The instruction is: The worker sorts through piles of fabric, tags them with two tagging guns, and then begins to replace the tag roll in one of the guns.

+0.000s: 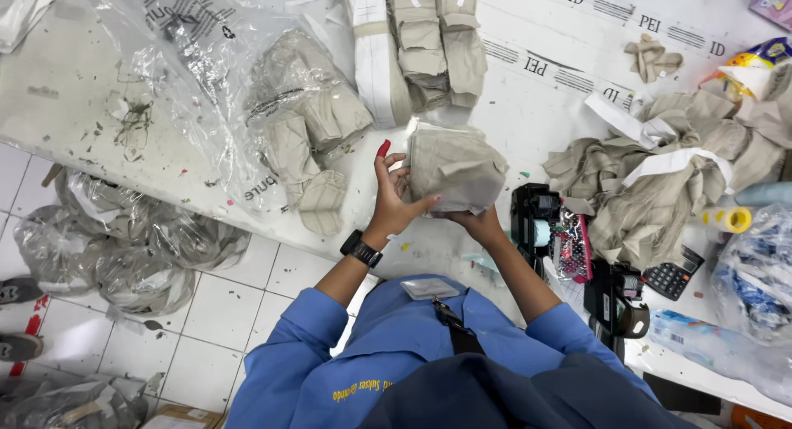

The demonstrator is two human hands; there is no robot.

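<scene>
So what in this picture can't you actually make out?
All from the head view:
- Right hand: mostly hidden under the beige fabric bundle it holds.
- Left hand: fingertips hidden behind the bundle.
- Folded beige pieces in the clear plastic bag: blurred by glare and wrinkles.
- Calculator: keys too small to read.
- Stacked bundles: cut off by the top edge.

Garment workshop, folded cloth stacks (429,41), bagged bundles (309,115)
</scene>
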